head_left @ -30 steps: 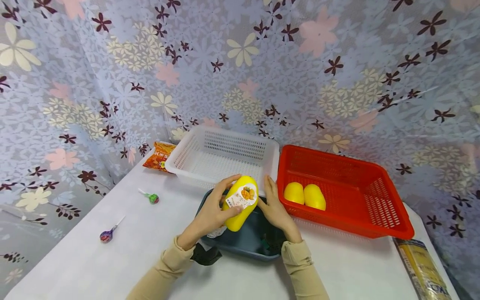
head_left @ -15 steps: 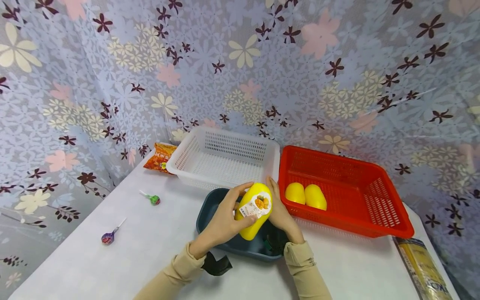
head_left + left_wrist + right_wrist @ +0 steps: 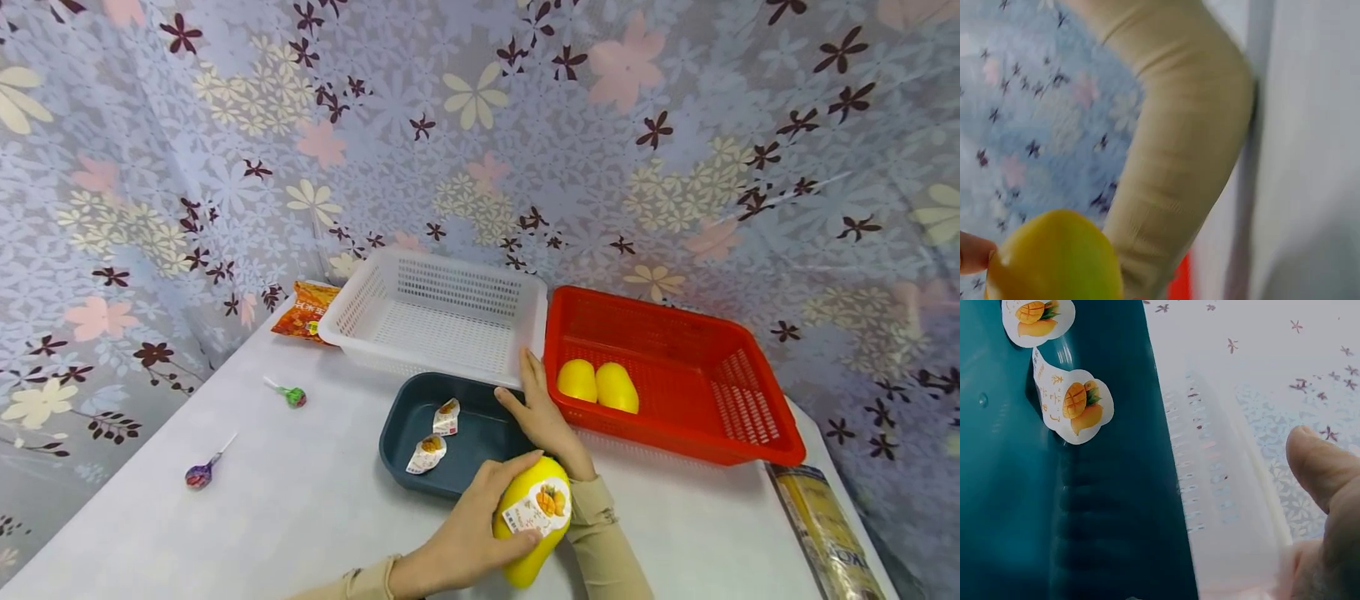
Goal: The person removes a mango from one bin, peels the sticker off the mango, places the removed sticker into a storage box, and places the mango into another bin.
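Note:
My left hand (image 3: 468,525) grips a yellow mango (image 3: 536,517) with a white fruit-picture label. It holds the mango in front of my right wrist, nearer to me than the dark teal tray (image 3: 480,454). In the left wrist view the mango (image 3: 1054,262) shows at the bottom beside a fingertip. My right hand (image 3: 546,417) has its fingers stretched out at the tray's right end, near the white basket's corner. Its thumb (image 3: 1329,475) stands out in the right wrist view. Two peeled-looking labels (image 3: 427,454) lie in the tray.
Behind the tray stands a white mesh basket (image 3: 450,333). A red basket (image 3: 675,417) to its right holds two yellow mangoes (image 3: 617,387). At left lie two lollipops (image 3: 198,475) and an orange snack bag (image 3: 306,311). A yellow package (image 3: 825,529) lies at the right edge.
My left hand has carried the mango from over the tray toward me and to the right. The tray's two labels have come into full view. My right hand stays near the same spot.

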Demonstrator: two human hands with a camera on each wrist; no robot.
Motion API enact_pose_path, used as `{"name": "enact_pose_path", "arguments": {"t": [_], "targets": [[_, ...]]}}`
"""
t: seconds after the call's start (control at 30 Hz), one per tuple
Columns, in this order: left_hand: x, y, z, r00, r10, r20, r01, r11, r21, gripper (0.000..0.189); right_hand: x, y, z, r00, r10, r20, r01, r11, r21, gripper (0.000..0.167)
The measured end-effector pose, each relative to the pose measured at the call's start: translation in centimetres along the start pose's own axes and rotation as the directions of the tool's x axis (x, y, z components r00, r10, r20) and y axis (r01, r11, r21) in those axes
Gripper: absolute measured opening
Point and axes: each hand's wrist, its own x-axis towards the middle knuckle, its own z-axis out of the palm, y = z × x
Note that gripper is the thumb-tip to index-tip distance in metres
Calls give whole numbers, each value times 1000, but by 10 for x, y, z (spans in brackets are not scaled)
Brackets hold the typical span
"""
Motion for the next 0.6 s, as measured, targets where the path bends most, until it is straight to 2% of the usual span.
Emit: {"name": "enact_pose_path", "arguments": {"t": [0.1, 0.2, 0.27, 0.33, 0.47, 0.53, 0.6], "targets": [[-7, -2, 12, 998, -27, 57, 30, 998, -48, 73, -4, -1, -4, 1000, -4, 27, 4, 1000, -9, 83], [-11, -7, 24, 988, -83, 131, 87, 996, -25, 69, -18, -8, -24, 988, -10, 152, 2, 999, 52, 76], [-14, -12, 31, 982, -112, 154, 108, 994, 36, 59, -30, -13, -40, 973, -27, 229, 3, 995, 104, 68], [-17, -16, 36, 979, -123, 164, 102, 986, 128, 45, -45, -17, -55, 959, -46, 281, 1, 987, 159, 61], [-17, -20, 39, 989, -73, 129, 28, 946, 324, 30, -69, -15, -72, 961, -46, 273, -3, 984, 177, 55], [-15, -21, 39, 990, -62, 125, 9, 921, 390, 33, -80, -12, -77, 961, -20, 275, -23, 988, 151, 54], [-14, -22, 39, 990, -58, 126, 1, 910, 414, 35, -90, -10, -82, 962, 16, 274, -49, 992, 114, 55]]}}
